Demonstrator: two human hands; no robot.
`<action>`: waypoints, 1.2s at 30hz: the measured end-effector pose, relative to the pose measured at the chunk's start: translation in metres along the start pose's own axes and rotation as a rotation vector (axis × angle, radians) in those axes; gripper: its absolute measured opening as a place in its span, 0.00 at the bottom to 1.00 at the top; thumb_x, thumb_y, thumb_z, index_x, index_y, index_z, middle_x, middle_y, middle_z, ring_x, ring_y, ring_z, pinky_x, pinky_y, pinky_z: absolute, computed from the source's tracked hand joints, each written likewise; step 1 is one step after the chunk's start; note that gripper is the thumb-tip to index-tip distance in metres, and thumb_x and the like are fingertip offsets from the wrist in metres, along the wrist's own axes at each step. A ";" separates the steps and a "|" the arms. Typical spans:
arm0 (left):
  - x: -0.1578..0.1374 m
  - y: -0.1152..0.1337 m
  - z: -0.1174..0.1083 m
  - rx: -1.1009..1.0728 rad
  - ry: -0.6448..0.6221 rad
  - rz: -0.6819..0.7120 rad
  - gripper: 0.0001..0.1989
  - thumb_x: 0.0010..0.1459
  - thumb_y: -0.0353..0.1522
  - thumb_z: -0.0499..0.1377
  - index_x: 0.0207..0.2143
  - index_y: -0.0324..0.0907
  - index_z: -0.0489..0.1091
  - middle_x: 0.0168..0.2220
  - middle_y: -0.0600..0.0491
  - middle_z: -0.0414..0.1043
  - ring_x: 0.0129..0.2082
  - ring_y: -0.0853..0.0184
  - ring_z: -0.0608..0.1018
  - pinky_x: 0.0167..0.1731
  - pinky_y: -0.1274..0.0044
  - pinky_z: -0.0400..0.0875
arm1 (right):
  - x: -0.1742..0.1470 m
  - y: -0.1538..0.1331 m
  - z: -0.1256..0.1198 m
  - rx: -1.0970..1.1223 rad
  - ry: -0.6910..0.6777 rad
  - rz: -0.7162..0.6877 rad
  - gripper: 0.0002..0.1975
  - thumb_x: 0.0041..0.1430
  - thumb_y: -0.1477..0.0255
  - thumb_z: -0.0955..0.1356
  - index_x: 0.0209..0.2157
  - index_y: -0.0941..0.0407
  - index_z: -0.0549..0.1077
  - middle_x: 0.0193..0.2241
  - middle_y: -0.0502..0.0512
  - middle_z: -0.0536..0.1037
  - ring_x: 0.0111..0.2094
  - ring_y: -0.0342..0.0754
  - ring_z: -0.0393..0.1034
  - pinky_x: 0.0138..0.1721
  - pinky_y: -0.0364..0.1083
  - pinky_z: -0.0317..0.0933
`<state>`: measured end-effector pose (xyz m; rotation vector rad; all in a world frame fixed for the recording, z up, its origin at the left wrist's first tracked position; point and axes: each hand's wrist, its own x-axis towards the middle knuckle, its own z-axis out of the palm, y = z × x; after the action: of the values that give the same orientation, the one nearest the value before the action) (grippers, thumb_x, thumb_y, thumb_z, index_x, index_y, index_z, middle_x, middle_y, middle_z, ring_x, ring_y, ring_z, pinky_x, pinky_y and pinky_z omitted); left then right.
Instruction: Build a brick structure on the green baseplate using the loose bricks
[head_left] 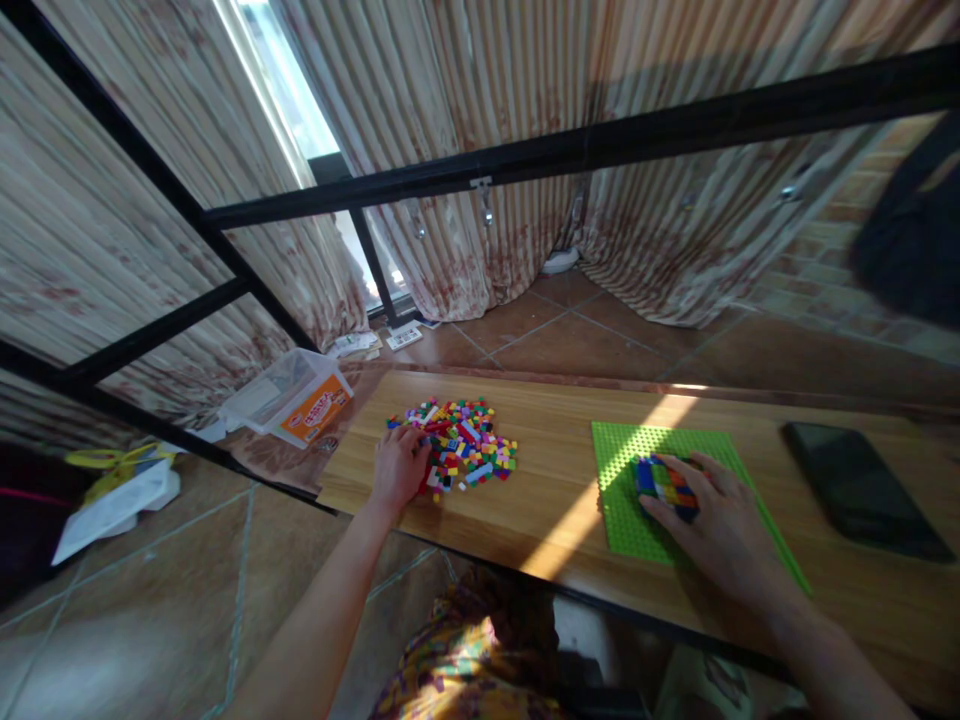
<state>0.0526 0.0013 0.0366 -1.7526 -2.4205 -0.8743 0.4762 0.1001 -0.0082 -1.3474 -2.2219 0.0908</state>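
Observation:
My left hand [402, 462] is at the left edge of a loose heap of small coloured building bricks [471, 440]. Its fingers are curled together, and what lies between the fingertips is too small to make out. On the right, a green studded baseplate [626, 530] lies flat on the wooden table. A block of joined bricks [661, 482] in blue, red, orange and yellow rests on it. My right hand [716, 510] is closed around this block, thumb at the near side and fingers over the far side, hiding part of it.
A dark tablet or phone [862, 490] lies right of the baseplate on the wooden table [551, 420]. A clear plastic box [300, 395] with an orange label stands beyond the left end. Black metal bars [525, 158] cross in front of curtains.

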 end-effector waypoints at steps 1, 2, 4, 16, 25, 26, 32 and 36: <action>0.000 0.003 -0.001 -0.115 0.011 -0.037 0.07 0.54 0.33 0.58 0.35 0.41 0.74 0.38 0.48 0.74 0.41 0.61 0.74 0.45 0.68 0.68 | 0.001 0.000 0.000 0.011 0.002 0.012 0.31 0.58 0.47 0.61 0.53 0.56 0.69 0.53 0.68 0.67 0.55 0.65 0.62 0.51 0.63 0.60; 0.000 0.008 -0.001 -0.261 0.011 -0.092 0.08 0.54 0.34 0.59 0.36 0.41 0.74 0.35 0.49 0.74 0.38 0.62 0.74 0.42 0.69 0.69 | 0.001 -0.001 -0.001 0.021 0.013 0.033 0.31 0.58 0.48 0.61 0.52 0.56 0.70 0.53 0.68 0.67 0.55 0.65 0.63 0.51 0.63 0.61; -0.004 0.024 0.000 -0.610 -0.040 -0.235 0.12 0.53 0.39 0.61 0.37 0.41 0.73 0.31 0.52 0.73 0.31 0.66 0.74 0.35 0.73 0.70 | 0.004 -0.003 -0.005 0.042 0.066 0.080 0.29 0.58 0.49 0.62 0.50 0.56 0.71 0.53 0.68 0.68 0.54 0.64 0.64 0.51 0.63 0.61; -0.052 0.164 0.037 -1.528 -0.599 -0.593 0.15 0.44 0.37 0.70 0.35 0.40 0.77 0.36 0.52 0.76 0.31 0.75 0.75 0.35 0.81 0.70 | 0.008 -0.075 -0.038 0.722 -0.041 0.021 0.10 0.63 0.66 0.64 0.42 0.52 0.75 0.38 0.54 0.79 0.39 0.48 0.73 0.41 0.48 0.67; -0.049 0.192 0.050 -1.414 -0.668 -0.461 0.15 0.46 0.39 0.69 0.35 0.40 0.77 0.34 0.52 0.77 0.31 0.72 0.76 0.36 0.79 0.71 | 0.006 -0.083 -0.038 0.857 -0.139 0.057 0.10 0.63 0.66 0.65 0.40 0.52 0.76 0.33 0.53 0.78 0.35 0.47 0.72 0.36 0.45 0.65; -0.049 0.193 0.051 -1.417 -0.670 -0.465 0.15 0.46 0.39 0.69 0.35 0.40 0.77 0.34 0.52 0.76 0.32 0.72 0.76 0.37 0.78 0.71 | 0.006 -0.082 -0.038 0.860 -0.134 0.061 0.09 0.63 0.66 0.65 0.39 0.52 0.77 0.33 0.53 0.78 0.35 0.47 0.72 0.36 0.45 0.65; -0.051 0.199 0.051 -1.406 -0.672 -0.454 0.14 0.47 0.36 0.69 0.36 0.41 0.77 0.36 0.51 0.77 0.35 0.69 0.76 0.40 0.75 0.71 | 0.005 -0.078 -0.032 0.879 -0.104 0.103 0.08 0.62 0.69 0.65 0.38 0.51 0.77 0.32 0.53 0.78 0.34 0.48 0.72 0.34 0.46 0.66; -0.051 0.201 0.050 -1.313 -0.648 -0.334 0.13 0.46 0.33 0.69 0.37 0.41 0.77 0.36 0.51 0.77 0.38 0.68 0.76 0.43 0.76 0.70 | 0.003 -0.078 -0.029 0.907 -0.107 0.136 0.08 0.61 0.68 0.66 0.38 0.52 0.77 0.32 0.52 0.78 0.33 0.47 0.72 0.33 0.45 0.66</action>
<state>0.2633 0.0220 0.0622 -2.1177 -2.7026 -2.7849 0.4260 0.0573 0.0434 -0.9616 -1.7689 1.0910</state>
